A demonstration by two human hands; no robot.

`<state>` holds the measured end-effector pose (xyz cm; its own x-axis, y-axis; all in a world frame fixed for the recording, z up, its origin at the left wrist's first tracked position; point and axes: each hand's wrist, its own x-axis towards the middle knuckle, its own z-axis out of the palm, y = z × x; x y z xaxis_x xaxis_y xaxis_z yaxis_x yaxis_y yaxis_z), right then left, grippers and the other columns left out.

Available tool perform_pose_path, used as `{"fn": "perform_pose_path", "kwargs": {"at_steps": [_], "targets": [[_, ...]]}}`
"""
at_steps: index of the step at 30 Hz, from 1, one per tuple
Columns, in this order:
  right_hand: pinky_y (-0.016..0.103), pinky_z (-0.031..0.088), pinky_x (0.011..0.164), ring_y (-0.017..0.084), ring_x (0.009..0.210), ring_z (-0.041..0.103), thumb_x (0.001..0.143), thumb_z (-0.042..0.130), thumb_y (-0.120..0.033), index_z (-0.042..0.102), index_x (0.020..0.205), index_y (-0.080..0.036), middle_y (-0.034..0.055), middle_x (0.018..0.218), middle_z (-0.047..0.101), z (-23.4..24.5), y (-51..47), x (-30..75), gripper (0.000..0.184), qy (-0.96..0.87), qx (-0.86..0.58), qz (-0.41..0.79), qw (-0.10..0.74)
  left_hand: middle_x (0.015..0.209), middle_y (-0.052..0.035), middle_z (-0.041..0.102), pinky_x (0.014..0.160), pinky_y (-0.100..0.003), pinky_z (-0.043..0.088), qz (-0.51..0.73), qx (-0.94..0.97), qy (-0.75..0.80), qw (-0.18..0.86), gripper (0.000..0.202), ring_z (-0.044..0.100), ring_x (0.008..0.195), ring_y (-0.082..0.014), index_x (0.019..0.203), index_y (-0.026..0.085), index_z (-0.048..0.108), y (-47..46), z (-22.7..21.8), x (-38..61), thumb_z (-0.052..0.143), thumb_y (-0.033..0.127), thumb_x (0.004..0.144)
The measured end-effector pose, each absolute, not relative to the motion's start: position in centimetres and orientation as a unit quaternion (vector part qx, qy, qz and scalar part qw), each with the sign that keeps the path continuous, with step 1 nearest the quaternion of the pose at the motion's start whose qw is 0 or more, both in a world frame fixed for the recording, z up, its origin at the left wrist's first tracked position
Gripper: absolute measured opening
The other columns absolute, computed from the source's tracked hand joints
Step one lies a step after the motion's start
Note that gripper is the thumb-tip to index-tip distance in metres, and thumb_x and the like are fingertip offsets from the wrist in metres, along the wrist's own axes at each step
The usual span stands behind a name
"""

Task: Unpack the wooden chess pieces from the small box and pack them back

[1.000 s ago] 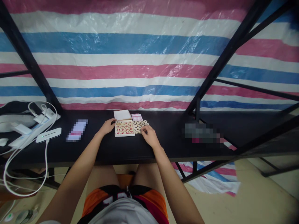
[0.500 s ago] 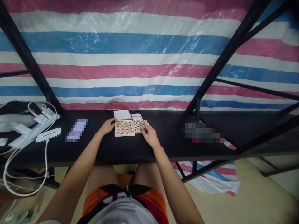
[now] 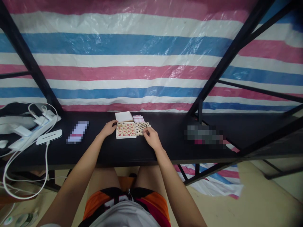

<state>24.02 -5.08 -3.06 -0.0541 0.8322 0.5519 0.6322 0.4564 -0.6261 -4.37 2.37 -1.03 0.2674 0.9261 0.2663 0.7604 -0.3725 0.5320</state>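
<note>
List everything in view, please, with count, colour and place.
Box: one, white, centre
Boxed pieces: many, cream, inside
Loose pieces: many, cream, beside box
Likely lid: one, white, behind box
Paper: one, pink-white, behind loose pieces
Likely phone: one, pale, left
Pixelated item: one, dark, right
Power strip: one, white, left
Device: one, white, beside strip
Cables: several, white, left
Table: one, black, centre
Sheet: at least one, red-white-blue, behind table
Bars: several, black, both sides
Shorts: one, orange-black, lap
Left hand: one, bare, at box
Right hand: one, bare, at pieces
</note>
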Motion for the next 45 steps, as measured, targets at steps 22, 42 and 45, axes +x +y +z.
{"fn": "perform_pose_path", "kwargs": {"at_steps": [22,42,45], "targets": [[0.030,0.045,0.074,0.017,0.072,0.057,0.078,0.046,-0.022,0.057,0.077,-0.020,0.0040,0.081,0.060,-2.83,-5.21,24.01,0.011,-0.715,-0.510,0.122,0.461,0.117,-0.0099,0.064,0.099,-0.033,0.042,0.268,0.778,0.545,0.159,0.034,0.058,0.111,-0.0213,0.115,0.015,0.060,1.89,-0.53,-4.14,0.046,0.021,0.084],[0.031,0.045,0.075,0.017,0.073,0.057,0.079,0.046,-0.022,0.057,0.078,-0.020,0.0039,0.082,0.060,-3.06,-5.08,24.09,0.012,-0.717,-0.511,0.119,0.459,0.116,-0.0080,0.065,0.098,-0.031,0.043,0.274,0.781,0.539,0.160,0.034,0.059,0.109,-0.0202,0.114,0.017,0.060,2.35,-1.02,-4.34,0.046,0.022,0.084],[0.031,0.045,0.075,0.017,0.072,0.057,0.078,0.046,-0.022,0.057,0.077,-0.020,0.0041,0.083,0.061,-2.98,-5.14,24.06,0.012,-0.717,-0.511,0.120,0.459,0.117,-0.0077,0.065,0.099,-0.033,0.042,0.277,0.778,0.539,0.164,0.034,0.059,0.110,-0.0205,0.114,0.018,0.060,2.42,-1.10,-4.36,0.046,0.021,0.084]]}}
